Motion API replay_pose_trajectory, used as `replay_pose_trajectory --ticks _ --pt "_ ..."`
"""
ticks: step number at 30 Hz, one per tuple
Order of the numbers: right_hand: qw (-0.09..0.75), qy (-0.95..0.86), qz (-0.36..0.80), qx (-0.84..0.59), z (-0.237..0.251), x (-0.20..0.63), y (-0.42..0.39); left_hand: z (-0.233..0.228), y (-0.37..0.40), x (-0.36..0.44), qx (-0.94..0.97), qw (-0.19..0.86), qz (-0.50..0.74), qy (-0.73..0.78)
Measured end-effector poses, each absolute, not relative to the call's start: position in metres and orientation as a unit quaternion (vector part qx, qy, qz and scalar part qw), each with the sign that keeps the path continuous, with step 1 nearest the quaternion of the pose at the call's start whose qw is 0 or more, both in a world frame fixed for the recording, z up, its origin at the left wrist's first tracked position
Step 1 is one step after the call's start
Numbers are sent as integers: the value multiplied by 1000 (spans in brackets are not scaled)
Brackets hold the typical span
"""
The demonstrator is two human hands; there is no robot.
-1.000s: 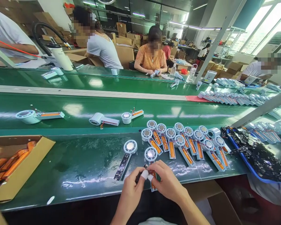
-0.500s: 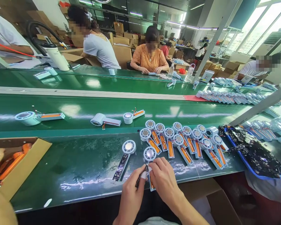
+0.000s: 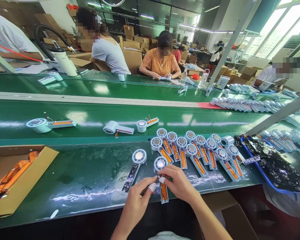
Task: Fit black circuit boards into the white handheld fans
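Note:
Both my hands meet at the neck of a light-blue handheld fan, which lies with its handle toward me and an orange battery inside the handle. My left hand, a white cover on its thumb, is closed in a pinch just left of the neck. From the right, my right hand also pinches there, a white cover on one finger. What sits between the fingertips is too small and hidden to make out. Left of them rests another fan with a dark circuit board on its handle.
Several open fans with orange batteries crowd the bench to the right, beside a blue tray of dark circuit boards. A cardboard box with orange pieces stands left. Fans lie on the green belt; co-workers sit beyond.
My hands remain at the fan's neck, the right fingers shifting so more battery shows. Fans on the belt moved right. Another person's arm left the box; a circuit board now shows by the tray.

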State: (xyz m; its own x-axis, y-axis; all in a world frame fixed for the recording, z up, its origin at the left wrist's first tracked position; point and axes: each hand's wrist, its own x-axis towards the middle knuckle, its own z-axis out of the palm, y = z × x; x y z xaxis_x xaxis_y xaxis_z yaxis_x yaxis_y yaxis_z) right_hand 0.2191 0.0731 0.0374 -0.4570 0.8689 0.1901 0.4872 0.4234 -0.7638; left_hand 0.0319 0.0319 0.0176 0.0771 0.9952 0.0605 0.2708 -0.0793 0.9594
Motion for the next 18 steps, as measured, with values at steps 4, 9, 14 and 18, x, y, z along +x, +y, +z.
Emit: replay_pose_trajectory --ticks 4,9,14,18 --pt "304 -798 316 -413 36 218 76 21 36 30 611 426 428 512" --pt "292 -786 335 -430 43 219 72 22 33 28 617 421 390 539" --pt "256 -787 333 -451 56 237 56 20 28 26 584 436 359 583" --pt "204 -829 268 -447 48 237 45 14 26 28 569 465 354 579"
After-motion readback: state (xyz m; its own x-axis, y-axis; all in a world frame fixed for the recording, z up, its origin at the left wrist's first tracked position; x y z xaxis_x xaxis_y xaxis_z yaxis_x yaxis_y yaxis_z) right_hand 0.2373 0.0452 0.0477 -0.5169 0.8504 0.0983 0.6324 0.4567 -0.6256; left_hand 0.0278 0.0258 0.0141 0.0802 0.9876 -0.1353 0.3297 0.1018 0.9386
